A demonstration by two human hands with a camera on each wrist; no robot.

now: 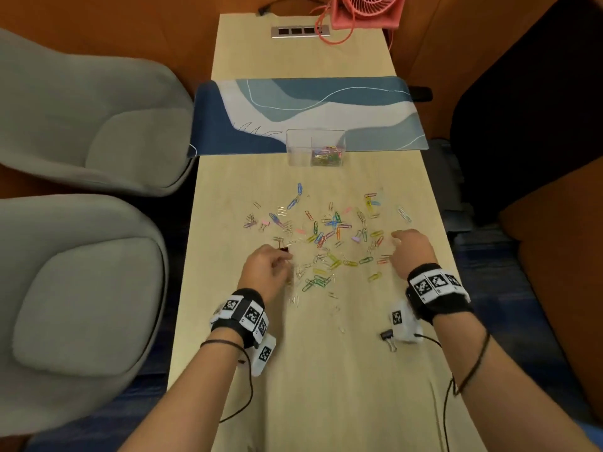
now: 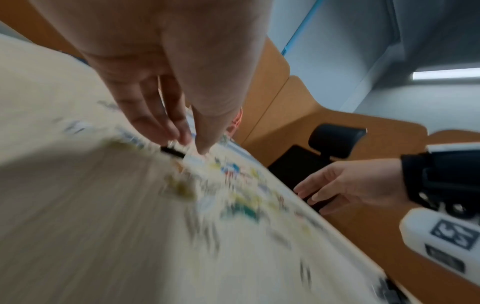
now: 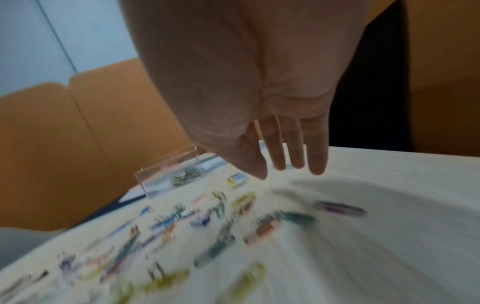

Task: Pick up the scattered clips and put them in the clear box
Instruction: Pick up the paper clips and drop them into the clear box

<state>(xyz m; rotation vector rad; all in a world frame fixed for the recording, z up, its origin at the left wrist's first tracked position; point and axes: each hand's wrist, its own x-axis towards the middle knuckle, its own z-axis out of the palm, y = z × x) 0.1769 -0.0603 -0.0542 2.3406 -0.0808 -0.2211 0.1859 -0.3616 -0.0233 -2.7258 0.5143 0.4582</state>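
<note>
Where clips [image 1: 329,236] scatter, binder clip [image 1: 388,337] beside right wrist.

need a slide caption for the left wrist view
Left hand pinches a black clip off the table; right hand open nearby.

Two hands, one clear box, many dozens of scattered clips.
One clear box [image 1: 316,147]; one pink fan [image 1: 367,9]; two grey chairs [image 1: 88,119]; one black binder clip [image 1: 388,337]; paper clips [image 1: 326,236] too many to count.
</note>
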